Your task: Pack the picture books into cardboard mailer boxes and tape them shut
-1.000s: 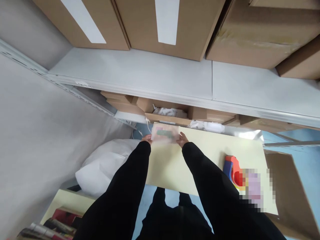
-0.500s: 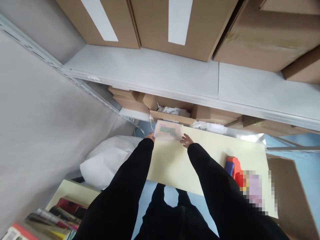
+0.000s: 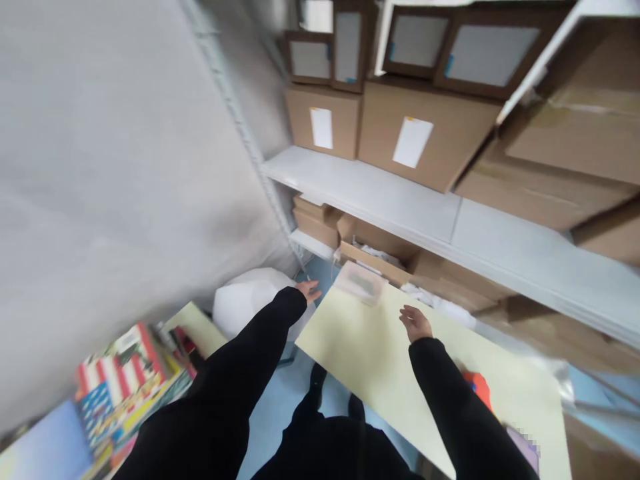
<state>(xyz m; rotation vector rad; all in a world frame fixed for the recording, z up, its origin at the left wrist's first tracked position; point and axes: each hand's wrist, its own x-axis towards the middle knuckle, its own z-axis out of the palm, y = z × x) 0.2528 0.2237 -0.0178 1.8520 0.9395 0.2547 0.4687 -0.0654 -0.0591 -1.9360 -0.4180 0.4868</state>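
Note:
A translucent plastic box, with something greenish showing through it, lies at the far left corner of the pale yellow table. To its left, my left hand is in the air with fingers spread, apart from the box and holding nothing. My right hand is over the table to the right of the box, its fingers parted and empty. Partly behind my right sleeve, a red-orange object lies on the table. What is inside the box is too blurred to name.
A grey shelf with cardboard boxes runs behind the table. An open carton sits on the lower level. A white bag stands left, near stacked books with a flag-patterned cover. A wall closes the left side.
Both hands have moved away from the plastic box, the left to its left and the right to its right. The box rests at the table corner. My view has turned left and up.

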